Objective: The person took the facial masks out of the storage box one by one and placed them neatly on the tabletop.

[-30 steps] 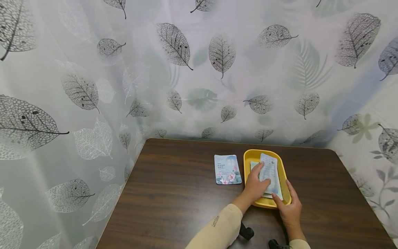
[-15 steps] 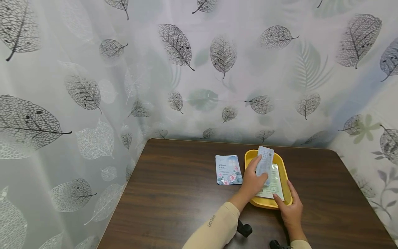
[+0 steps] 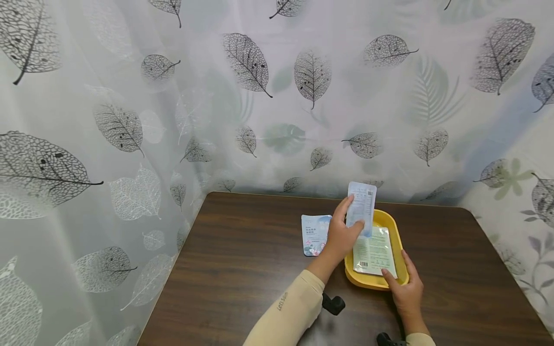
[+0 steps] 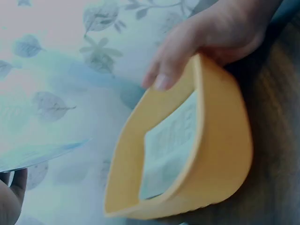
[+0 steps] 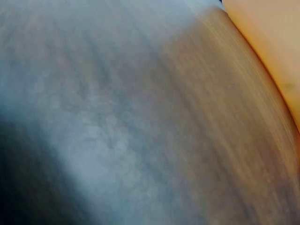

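My left hand [image 3: 339, 235] pinches a flat light-blue sheet mask packet [image 3: 362, 204] by its left edge and lower part, printed back showing. It hangs above the left side of a yellow plastic tray [image 3: 392, 229]. Inside the tray lies a pale green sheet mask packet [image 3: 376, 252], text side up. My right hand [image 3: 407, 290] grips the tray's near right corner, thumb over the rim. From the left wrist view, the held packet [image 4: 42, 157] appears edge-on, and the right thumb hooks over the tray wall [image 4: 225, 136].
Another light-blue packet [image 3: 313, 234] with pink flowers lies on the dark wooden table [image 3: 242, 250], left of the tray and partly hidden by my left hand. A leaf-patterned curtain [image 3: 277, 110] hangs behind the table. The right wrist view is mostly blurred.
My left hand has lifted the light-blue packet up and leftward out of the tray, uncovering the green one. The right hand has kept its grip on the tray.
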Available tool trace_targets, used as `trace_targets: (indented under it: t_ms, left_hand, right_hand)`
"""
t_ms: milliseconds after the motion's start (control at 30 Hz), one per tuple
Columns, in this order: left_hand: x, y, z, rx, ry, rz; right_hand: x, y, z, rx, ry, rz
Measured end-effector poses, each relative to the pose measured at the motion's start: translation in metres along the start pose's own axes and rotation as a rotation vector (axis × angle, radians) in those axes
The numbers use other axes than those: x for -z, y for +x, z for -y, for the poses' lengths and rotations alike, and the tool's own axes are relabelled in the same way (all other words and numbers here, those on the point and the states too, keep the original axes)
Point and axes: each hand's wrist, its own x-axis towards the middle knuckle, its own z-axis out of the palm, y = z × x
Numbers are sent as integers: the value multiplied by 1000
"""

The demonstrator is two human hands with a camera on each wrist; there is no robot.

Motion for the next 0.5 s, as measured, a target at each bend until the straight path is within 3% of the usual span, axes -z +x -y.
trace_targets:
  t_ms: [233,500]
  left_hand:
    - [27,15,-10,-28,-76,-40]
    - [64,24,-12,-50,-70,-142]
  right_hand:
    - [0,1,3,11,12,2]
    - [0,0,2,-6,-13,6]
